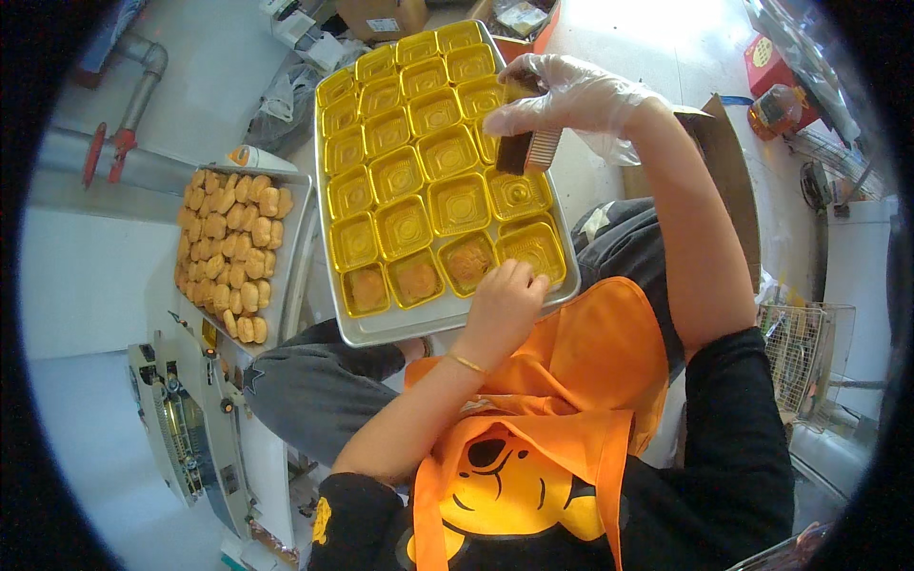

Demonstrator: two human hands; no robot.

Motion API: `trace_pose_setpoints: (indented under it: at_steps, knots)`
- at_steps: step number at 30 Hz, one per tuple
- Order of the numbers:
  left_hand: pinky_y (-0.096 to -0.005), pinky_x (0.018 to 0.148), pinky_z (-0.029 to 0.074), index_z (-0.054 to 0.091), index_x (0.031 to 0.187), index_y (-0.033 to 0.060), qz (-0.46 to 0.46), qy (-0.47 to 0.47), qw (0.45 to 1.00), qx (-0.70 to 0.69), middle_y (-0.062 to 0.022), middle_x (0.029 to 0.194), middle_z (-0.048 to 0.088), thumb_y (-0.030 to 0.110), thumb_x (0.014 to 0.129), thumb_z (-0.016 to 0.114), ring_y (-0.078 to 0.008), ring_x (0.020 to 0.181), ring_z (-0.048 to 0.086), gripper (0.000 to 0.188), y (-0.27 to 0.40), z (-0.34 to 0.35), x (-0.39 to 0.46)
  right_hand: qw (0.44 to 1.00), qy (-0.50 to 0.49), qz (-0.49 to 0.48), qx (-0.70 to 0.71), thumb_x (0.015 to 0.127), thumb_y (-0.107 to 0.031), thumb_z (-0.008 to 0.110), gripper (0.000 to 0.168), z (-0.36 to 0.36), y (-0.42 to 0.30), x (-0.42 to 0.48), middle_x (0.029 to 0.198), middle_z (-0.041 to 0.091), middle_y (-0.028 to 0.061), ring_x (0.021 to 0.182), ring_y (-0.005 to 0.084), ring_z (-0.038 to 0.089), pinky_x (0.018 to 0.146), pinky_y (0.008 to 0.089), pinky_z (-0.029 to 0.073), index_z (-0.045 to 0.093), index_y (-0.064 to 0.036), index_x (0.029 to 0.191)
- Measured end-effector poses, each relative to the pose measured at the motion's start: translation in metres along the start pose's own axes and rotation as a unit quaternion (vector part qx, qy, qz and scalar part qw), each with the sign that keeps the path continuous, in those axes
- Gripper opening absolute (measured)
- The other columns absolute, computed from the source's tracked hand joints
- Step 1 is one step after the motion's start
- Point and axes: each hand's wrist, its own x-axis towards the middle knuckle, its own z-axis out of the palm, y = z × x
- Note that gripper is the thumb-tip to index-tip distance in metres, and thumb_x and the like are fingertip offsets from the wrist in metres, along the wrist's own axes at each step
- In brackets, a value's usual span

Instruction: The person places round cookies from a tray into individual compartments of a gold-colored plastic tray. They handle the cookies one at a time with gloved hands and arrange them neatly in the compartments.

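My right hand, in a clear plastic glove, grips a small stack of dark-brown liners with ribbed pale edges, above the right side of a metal baking tray. Rows of square gold plastic cups cover this tray. My bare left hand rests with curled fingers at the near edge of the front-right gold cup; its fingertips are partly hidden, so a grip is not clear. Three round baked pastries sit in the other cups of the nearest row.
To the left, a second metal tray carries many golden pastries. A cardboard box stands at my right, near a wire basket. A grey machine is at the lower left. Another carton stands behind the tray.
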Motion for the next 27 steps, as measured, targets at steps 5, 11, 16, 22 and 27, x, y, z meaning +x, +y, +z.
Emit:
trace_pose_setpoints:
  at_steps: [5,11,16,22,27]
  knots:
    - [-0.0429,0.08,0.053,0.071,0.107,0.0066,-0.005,0.079,0.996,-0.032,-0.0109,0.099,0.067,0.021,0.087,0.079,-0.0315,0.094,0.064,0.025,-0.002,-0.001,0.014,0.999,-0.008,-0.026,-0.044,0.077,-0.056,0.092,0.091,0.006,0.001,-0.001,0.13,0.069,0.0197,0.124,0.0318,0.065,0.113,0.0359,0.046,0.06,0.001,0.141]
    - [-0.0392,0.084,0.053,0.074,0.111,0.0014,-0.165,0.262,0.938,-0.155,-0.0107,0.1,0.07,0.019,0.096,0.076,-0.0283,0.095,0.067,0.023,0.0,-0.086,0.016,0.992,-0.045,-0.05,-0.105,0.072,-0.061,0.089,0.088,0.034,-0.004,-0.003,0.116,0.076,0.0211,0.108,0.0315,0.073,0.096,0.0373,0.056,0.069,0.006,0.125]
    - [-0.0311,0.084,0.054,0.074,0.107,-0.0005,-0.226,0.224,0.857,-0.405,-0.006,0.097,0.074,0.012,0.099,0.075,-0.0158,0.091,0.069,0.015,-0.019,-0.097,0.007,0.986,-0.09,-0.062,-0.129,0.076,-0.056,0.091,0.09,0.061,-0.029,-0.009,0.119,0.074,0.0222,0.108,0.0309,0.072,0.096,0.0359,0.056,0.063,0.008,0.133]
    - [-0.025,0.08,0.054,0.074,0.105,-0.0004,-0.279,0.201,0.796,-0.498,-0.0023,0.103,0.075,0.01,0.098,0.078,-0.0065,0.092,0.066,0.012,-0.026,-0.096,-0.007,0.985,-0.134,-0.063,-0.09,0.073,-0.056,0.091,0.095,0.066,-0.025,-0.006,0.122,0.073,0.0236,0.112,0.0306,0.072,0.098,0.0356,0.056,0.061,0.007,0.137]
    - [-0.0262,0.074,0.053,0.073,0.102,0.0023,-0.336,0.191,0.793,-0.47,-0.0016,0.103,0.075,0.013,0.094,0.084,-0.007,0.09,0.066,0.017,-0.034,-0.099,-0.022,0.977,-0.128,-0.063,-0.161,0.074,-0.052,0.091,0.091,0.058,-0.025,-0.01,0.121,0.074,0.0218,0.109,0.0291,0.073,0.096,0.0349,0.057,0.061,0.006,0.137]
